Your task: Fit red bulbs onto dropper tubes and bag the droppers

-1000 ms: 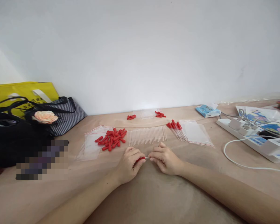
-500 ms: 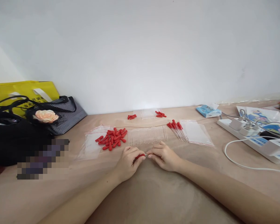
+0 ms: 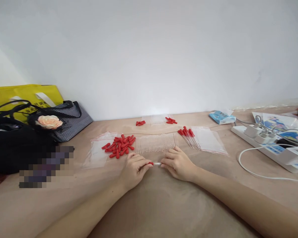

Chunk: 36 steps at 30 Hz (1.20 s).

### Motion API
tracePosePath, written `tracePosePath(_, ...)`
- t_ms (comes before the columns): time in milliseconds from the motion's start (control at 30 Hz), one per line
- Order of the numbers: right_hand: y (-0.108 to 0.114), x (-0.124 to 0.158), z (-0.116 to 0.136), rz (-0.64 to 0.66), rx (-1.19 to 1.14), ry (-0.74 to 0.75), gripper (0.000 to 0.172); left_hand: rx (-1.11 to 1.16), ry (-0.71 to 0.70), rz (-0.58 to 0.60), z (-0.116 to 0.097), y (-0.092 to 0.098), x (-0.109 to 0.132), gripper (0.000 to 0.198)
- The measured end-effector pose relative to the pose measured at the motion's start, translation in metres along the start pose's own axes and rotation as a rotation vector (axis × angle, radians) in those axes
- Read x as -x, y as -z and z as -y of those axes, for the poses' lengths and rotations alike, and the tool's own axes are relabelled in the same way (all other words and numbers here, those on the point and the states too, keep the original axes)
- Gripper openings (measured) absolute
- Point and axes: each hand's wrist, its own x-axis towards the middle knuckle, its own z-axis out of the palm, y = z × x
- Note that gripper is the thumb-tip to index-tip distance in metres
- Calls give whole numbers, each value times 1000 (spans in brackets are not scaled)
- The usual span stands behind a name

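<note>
My left hand (image 3: 136, 168) pinches a red rubber dropper bulb (image 3: 151, 163), most of it hidden by the fingers. A clear dropper tube (image 3: 157, 164) runs level from the bulb's end into my right hand (image 3: 177, 164), whose fingers are closed on its other end. Just beyond my hands lies a row of clear dropper tubes (image 3: 154, 143). To its left is a pile of loose red bulbs (image 3: 120, 145) on clear zip bags (image 3: 96, 155). Several droppers with red bulbs (image 3: 187, 134) lie fanned to the right of the row, beside more zip bags (image 3: 211, 140).
Against the wall lie small groups of red bulbs (image 3: 171, 120) and a clear bag (image 3: 157, 119). Bags, one yellow (image 3: 47, 91) and one striped (image 3: 74, 124), stand at left. A blue tissue pack (image 3: 221, 117) and a white power strip (image 3: 268, 145) with cables are at right.
My hands have moved slightly apart, the right one going right. More of the clear tube now shows between them, and less of the red bulb is visible.
</note>
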Motion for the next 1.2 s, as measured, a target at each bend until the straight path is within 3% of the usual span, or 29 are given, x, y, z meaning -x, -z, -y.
tracePosePath(100,0,0,-10,-14,11,-118,18,-42,158,-52,3,1,-1,38)
tracePosePath(200,5,1,-37,-119,37,-435,21,-32,303,-44,6,2,-3,54)
tracePosePath(333,19,9,-80,-207,78,-949,26,3,363,18,7,3,-5,31)
tracePosePath(433,25,19,-99,-119,153,-1127,31,0,363,30,7,2,-5,20)
tracePosePath(600,22,26,-105,44,184,-1206,32,-14,365,46,7,1,-4,14)
tracePosePath(833,23,12,-89,48,222,-1116,32,-20,365,61,5,2,-6,10)
tracePosePath(967,18,-9,-78,222,140,-1084,27,-26,363,66,2,1,-7,7)
tracePosePath(1033,13,-18,-79,284,115,-1109,26,-57,382,49,2,1,-7,15)
tracePosePath(1133,5,-27,-87,308,113,-1141,30,-175,395,-3,11,8,-8,26)
tracePosePath(1200,1,-30,-93,323,106,-1149,35,-288,375,-31,24,17,-11,23)
